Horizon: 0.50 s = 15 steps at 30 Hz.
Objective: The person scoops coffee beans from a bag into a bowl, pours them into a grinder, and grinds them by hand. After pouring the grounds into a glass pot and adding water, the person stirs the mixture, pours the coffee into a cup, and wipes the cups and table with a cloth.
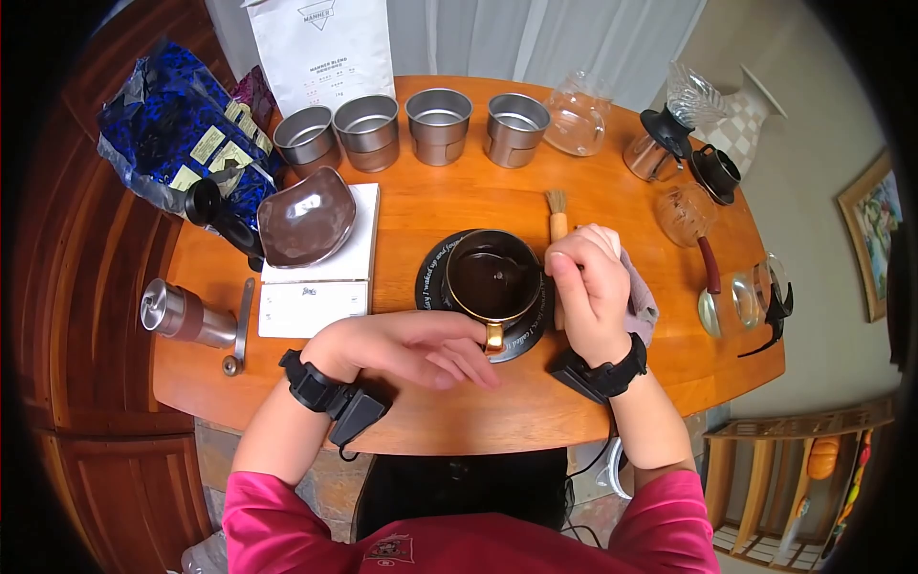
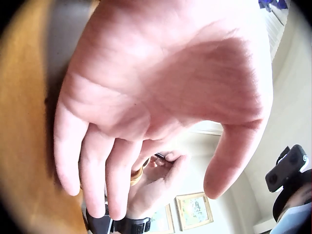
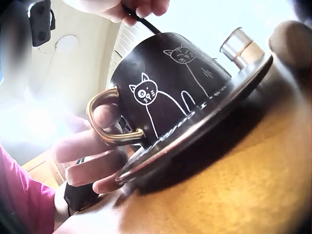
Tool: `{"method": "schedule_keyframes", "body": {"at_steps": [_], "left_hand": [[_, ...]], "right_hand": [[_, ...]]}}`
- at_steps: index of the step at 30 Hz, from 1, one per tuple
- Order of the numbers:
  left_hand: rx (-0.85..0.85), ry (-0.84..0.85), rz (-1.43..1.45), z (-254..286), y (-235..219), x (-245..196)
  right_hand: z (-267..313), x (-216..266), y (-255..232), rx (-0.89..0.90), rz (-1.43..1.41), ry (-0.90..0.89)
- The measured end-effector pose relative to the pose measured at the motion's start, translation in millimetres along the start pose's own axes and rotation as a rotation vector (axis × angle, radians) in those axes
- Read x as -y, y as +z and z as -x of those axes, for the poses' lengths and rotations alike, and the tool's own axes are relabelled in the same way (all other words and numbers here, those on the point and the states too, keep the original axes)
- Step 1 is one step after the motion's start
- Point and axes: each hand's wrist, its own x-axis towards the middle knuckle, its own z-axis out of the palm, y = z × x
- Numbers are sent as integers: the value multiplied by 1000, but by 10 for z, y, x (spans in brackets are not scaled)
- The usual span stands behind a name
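A black cup (image 3: pixel 161 73) with white cat drawings stands on a black lettered saucer (image 1: pixel 432 277). Dark liquid fills part of it. My left hand (image 1: pixel 411 346) lies beside the gold handle (image 1: pixel 494 338), fingers mostly straight and thumb apart. In the right wrist view a left fingertip (image 3: pixel 105 116) shows within the handle loop. At the right of the rim, my right hand (image 1: pixel 591 277) pinches a thin black spoon (image 3: pixel 146 23) that slants into the cup. The spoon's lower end is mostly hidden.
Behind the cup stand several metal cups (image 1: pixel 440 129). A brush (image 1: pixel 557 212) and a cloth (image 1: pixel 639 297) lie by my right hand. To the left are a white scale (image 1: pixel 316 311) bearing a brown dish (image 1: pixel 306 218), and a hand grinder (image 1: pixel 186 314). Glassware (image 1: pixel 684 215) occupies the right side.
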Motion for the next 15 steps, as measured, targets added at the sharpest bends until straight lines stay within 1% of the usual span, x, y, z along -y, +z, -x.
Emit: {"method": "schedule_keyframes", "body": {"at_steps": [4,7,10,13,15], "left_hand": [[0,7,44,-19,51,1],[5,33,60,-33,62,48],[19,50,46,-33,50,63],[16,30,32,-35,60,22],[2,25,24,-36,77,10]], "right_hand": [[16,-2,17,95,-298,-13],[-9,32,77,121,-229,-66],[-1,-11,92,42,-70,-30],[12,-44,67,-11,-66,118],[35,-43,95,-29,-244,274]]}}
